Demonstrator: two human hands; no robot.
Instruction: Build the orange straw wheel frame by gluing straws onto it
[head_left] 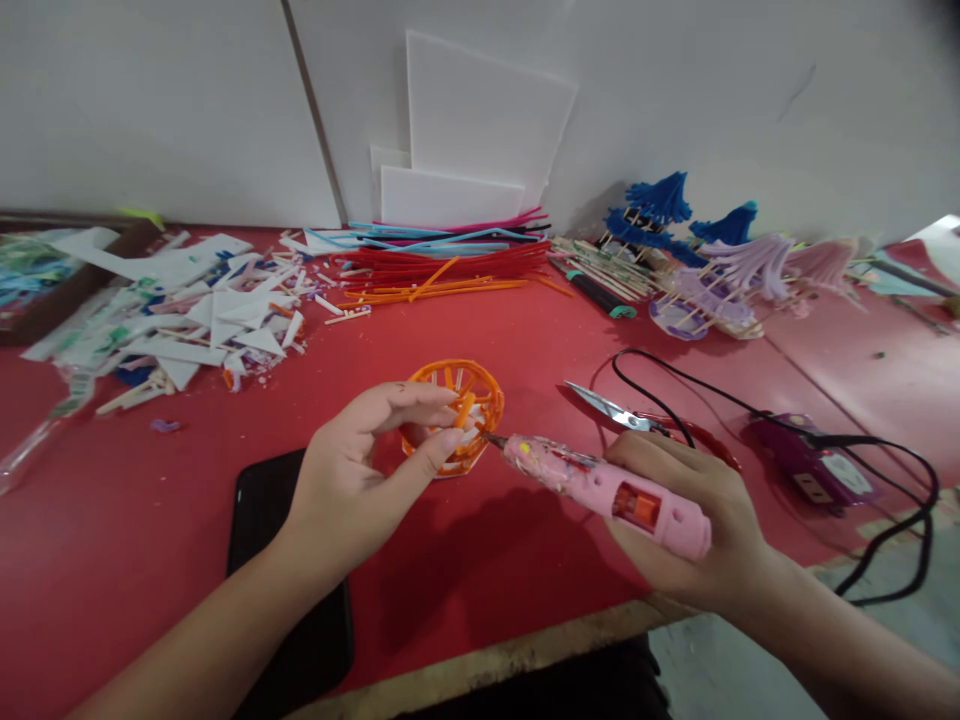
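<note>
My left hand [375, 450] pinches a short piece of orange pipe cleaner [466, 409] between thumb and fingertips, above a small round orange frame [489, 385] with spoke-like sticks and white parts inside. Part of that frame is hidden behind the fingers. Wrapped around a pink glue gun [570, 472], my right hand [690, 510] points its nozzle left, close to the orange piece; whether the tip touches it I cannot tell. Behind the glue gun lie scissors [611, 405] with red handles, partly covered by the right hand.
A black phone [262, 500] lies under my left forearm. White scraps [225, 310] are heaped at the left. Colored pipe cleaners [450, 262] lie at the back, sticks [607, 265] and blue and lilac models [739, 275] at back right. A purple socket box [817, 465] with black cord sits right.
</note>
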